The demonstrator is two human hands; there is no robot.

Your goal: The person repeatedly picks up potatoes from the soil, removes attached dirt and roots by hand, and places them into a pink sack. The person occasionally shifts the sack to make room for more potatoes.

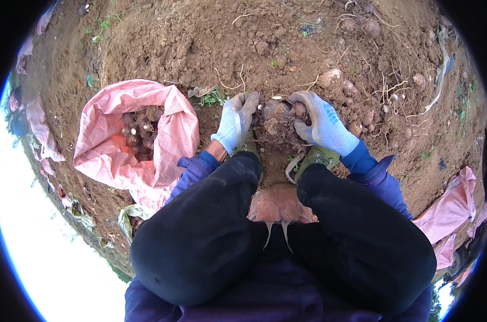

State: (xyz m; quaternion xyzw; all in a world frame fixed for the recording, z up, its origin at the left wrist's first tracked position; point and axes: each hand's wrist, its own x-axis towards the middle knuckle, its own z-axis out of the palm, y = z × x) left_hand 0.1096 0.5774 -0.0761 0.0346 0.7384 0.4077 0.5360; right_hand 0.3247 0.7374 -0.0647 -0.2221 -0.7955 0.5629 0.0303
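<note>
Cleaning or parting a soil-caked tuber clump [276, 126], right of the open pink woven sack [176, 114], seems the step in hand. The half-closed right hand [324, 122] holds the clump's right side; the left hand [236, 122] bends at its left edge, grip unclear. The next move calls for steady opposing holds.

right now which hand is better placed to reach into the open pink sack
Probably the left hand: it is nearer the open pink sack, while the right hand is beyond the root clump.
</note>
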